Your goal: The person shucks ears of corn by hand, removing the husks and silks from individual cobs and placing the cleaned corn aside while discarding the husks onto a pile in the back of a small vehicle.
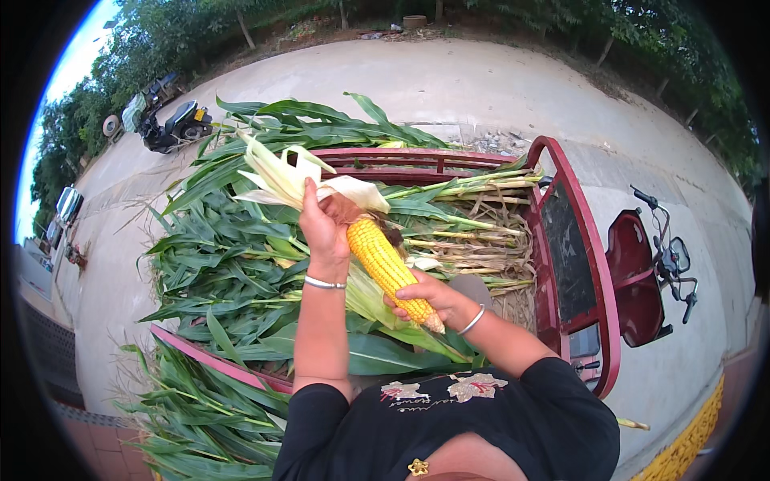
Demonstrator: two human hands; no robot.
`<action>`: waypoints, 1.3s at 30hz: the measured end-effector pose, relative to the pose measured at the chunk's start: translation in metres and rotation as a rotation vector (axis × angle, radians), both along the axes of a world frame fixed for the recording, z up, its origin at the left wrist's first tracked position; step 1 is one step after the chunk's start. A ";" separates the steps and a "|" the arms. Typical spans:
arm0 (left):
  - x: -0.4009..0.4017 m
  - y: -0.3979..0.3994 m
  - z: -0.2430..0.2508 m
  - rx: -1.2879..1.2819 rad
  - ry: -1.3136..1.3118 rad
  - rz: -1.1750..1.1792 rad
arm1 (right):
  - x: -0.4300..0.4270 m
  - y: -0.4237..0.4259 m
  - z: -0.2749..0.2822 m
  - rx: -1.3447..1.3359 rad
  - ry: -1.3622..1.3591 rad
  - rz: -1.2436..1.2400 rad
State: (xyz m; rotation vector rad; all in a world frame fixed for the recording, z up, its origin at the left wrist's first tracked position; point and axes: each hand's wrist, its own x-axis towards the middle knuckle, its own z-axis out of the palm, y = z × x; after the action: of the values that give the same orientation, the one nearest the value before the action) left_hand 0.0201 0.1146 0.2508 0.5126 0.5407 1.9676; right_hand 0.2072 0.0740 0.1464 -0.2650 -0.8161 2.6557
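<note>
An ear of yellow corn (388, 264) slants across the space before me, its kernels bare and its tip towards my body. Pale husk leaves (283, 171) are peeled back at its far end, with brown corn silk (341, 209) bunched beside them. My left hand (325, 231) grips the husk and silk near the far end of the ear. Closed around the ear close to its tip is my right hand (430, 296). Beneath both hands lie cut corn stalks (457, 240) with long green leaves (228, 264), filling a red cargo bed.
The bed's red side rail (415, 159) runs along the far side, and a tall red frame (580, 240) closes its right end. Beyond that are a dark red seat (634, 279) and handlebars (668, 258). A parked scooter (177, 126) stands on the concrete ground (421, 72) at upper left.
</note>
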 end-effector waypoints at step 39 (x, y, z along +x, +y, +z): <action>-0.258 -0.624 0.019 -0.210 -0.048 1.703 | 0.163 0.037 -0.142 0.688 -0.962 -0.186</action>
State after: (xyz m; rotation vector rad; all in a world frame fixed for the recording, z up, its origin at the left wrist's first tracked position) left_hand -0.2374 -0.5097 0.2694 -0.3513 1.4038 3.3729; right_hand 0.3705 0.1105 0.0041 -1.3689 -1.7824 1.8154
